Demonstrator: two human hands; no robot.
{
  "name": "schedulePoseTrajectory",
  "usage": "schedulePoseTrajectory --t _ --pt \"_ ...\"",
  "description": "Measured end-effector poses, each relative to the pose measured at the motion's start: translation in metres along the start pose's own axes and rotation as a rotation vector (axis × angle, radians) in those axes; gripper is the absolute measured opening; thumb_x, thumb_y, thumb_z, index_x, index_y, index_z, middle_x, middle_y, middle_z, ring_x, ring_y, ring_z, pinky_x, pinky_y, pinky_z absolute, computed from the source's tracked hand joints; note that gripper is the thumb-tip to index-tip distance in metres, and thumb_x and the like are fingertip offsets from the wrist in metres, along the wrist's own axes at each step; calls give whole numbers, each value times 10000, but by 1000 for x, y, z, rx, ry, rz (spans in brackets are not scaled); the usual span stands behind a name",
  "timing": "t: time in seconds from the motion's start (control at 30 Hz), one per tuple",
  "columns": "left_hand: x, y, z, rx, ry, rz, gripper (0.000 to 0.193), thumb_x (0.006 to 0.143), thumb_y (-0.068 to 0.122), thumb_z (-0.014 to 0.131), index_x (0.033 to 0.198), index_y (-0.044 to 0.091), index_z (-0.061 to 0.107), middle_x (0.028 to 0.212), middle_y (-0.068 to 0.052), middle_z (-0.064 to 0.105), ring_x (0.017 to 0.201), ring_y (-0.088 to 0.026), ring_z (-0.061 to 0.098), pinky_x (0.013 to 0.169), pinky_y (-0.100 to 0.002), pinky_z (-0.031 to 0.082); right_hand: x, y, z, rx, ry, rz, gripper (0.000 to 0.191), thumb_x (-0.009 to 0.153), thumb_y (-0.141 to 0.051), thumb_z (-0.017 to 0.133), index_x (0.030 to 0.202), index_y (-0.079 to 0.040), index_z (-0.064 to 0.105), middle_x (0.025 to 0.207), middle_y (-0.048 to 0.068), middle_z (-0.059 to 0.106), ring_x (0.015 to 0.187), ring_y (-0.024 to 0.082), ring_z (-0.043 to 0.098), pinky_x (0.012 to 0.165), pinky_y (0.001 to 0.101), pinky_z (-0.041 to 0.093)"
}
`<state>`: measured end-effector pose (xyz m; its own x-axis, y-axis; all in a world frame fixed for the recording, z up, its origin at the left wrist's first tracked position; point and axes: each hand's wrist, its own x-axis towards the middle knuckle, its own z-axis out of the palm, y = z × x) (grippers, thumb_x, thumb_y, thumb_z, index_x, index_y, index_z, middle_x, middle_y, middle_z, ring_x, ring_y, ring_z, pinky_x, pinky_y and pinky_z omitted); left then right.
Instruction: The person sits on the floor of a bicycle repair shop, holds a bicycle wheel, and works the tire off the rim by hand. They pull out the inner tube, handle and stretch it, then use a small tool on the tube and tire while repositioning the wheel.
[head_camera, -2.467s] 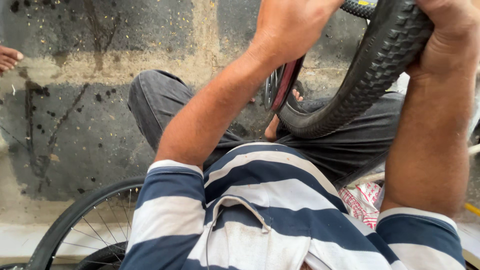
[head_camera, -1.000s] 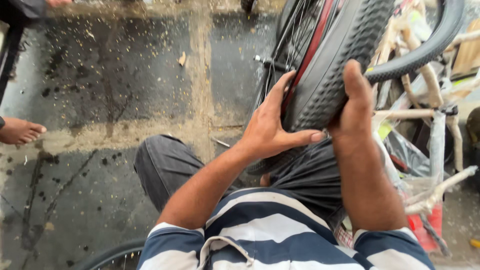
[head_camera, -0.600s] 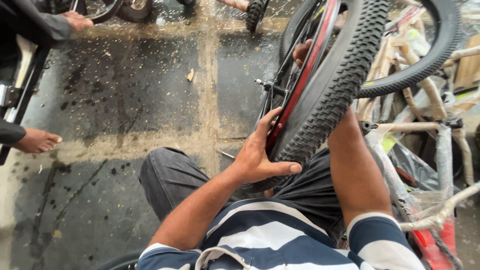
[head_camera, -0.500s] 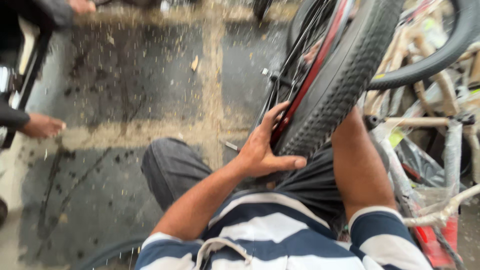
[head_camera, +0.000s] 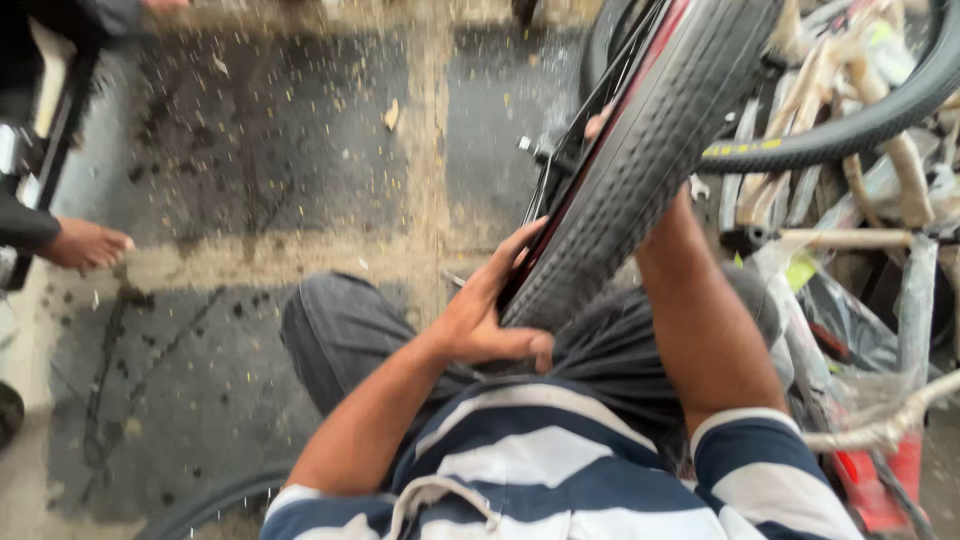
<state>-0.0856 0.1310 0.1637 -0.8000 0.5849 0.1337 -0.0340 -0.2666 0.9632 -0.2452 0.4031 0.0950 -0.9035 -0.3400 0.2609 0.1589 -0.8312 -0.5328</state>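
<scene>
A bicycle wheel with a black knobbly tyre (head_camera: 640, 170) and a red rim leans across my lap, from upper right down to my knees. My left hand (head_camera: 490, 320) clasps its lower end, fingers laid along the rim and thumb under the tyre. Behind the tyre runs my right forearm. Only fingertips of my right hand (head_camera: 598, 122) show, curled over the rim by the spokes. I sit in grey trousers and a blue-and-white striped shirt.
Another black tyre (head_camera: 860, 115) and wrapped bicycle frames (head_camera: 900, 260) crowd the right side. A second person's bare foot (head_camera: 85, 245) rests at the left on the wet concrete floor (head_camera: 250, 150). Part of a wheel (head_camera: 210, 500) lies at bottom left.
The wheel, held up near my head at first, has come down onto my lap. My left hand slid to its lower end; my right hand went behind the tyre.
</scene>
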Motion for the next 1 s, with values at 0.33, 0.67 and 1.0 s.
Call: schedulePoseTrajectory --t 0.33,0.67,1.0 --pt "-28 -11 -16 136 -31 -82 1337 688 431 938 1694 20 160 1615 -188 463 1492 -266 442 1261 -375 319 62 -40 -35 9 -100 -60 461 1063 -286 605 1444 -41 516 1267 116 655 1183 248 655 1080 414 542" --pt "-45 -13 -23 147 -75 -149 1329 674 375 948 1690 5 175 1587 -192 518 1462 -262 494 1253 -361 338 56 -36 -65 68 -156 -67 447 1063 -263 628 1439 -49 515 1228 97 656 1167 229 648 1098 403 531" --pt "-44 -11 -29 118 -181 -187 1351 654 372 955 1703 16 182 1609 -176 497 1482 -240 467 1262 -365 326 56 -31 -82 107 -324 -78 354 1099 -269 624 1386 -73 553 1097 56 671 1048 200 660 992 380 561"
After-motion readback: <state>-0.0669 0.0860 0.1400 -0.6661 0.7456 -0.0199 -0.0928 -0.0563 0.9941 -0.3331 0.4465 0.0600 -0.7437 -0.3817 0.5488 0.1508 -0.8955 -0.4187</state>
